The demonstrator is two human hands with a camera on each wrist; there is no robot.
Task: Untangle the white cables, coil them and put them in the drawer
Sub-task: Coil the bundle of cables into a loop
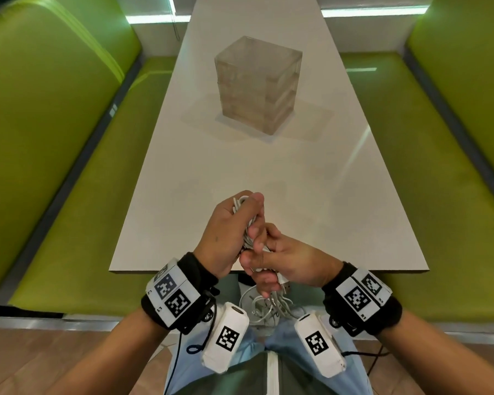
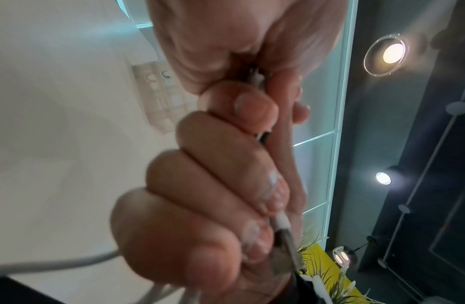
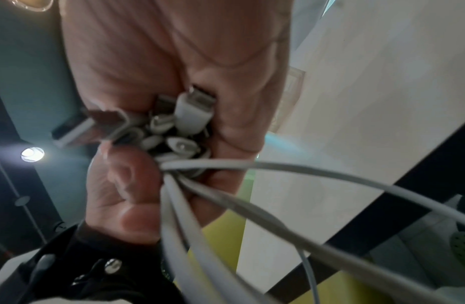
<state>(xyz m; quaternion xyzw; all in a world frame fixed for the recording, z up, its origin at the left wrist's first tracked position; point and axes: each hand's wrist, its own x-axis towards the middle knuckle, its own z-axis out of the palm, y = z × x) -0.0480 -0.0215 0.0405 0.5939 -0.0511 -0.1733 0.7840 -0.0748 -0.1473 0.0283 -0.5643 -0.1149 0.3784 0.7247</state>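
A bundle of white cables [image 1: 241, 201] is gripped upright in my left hand [image 1: 231, 223] over the near edge of the table. Just below it, my right hand [image 1: 280, 260] holds the cables' plug ends, with a USB plug [image 1: 285, 283] sticking out. Loose cable loops [image 1: 268, 306] hang below the table edge above my lap. In the right wrist view, several white connectors [image 3: 184, 121] are clustered in my right hand [image 3: 138, 67], with the cables [image 3: 278, 216] fanning out. The left wrist view shows my left hand [image 2: 221, 164] curled round a cable [image 2: 281, 221]. A translucent drawer unit [image 1: 257, 84], all drawers closed, stands farther back.
The long white table [image 1: 268, 172] runs away from me, with the drawer unit at its middle. Green padded benches [image 1: 54, 166] [image 1: 445, 172] flank it on both sides. My lap and the wooden floor [image 1: 40, 360] are below the near edge.
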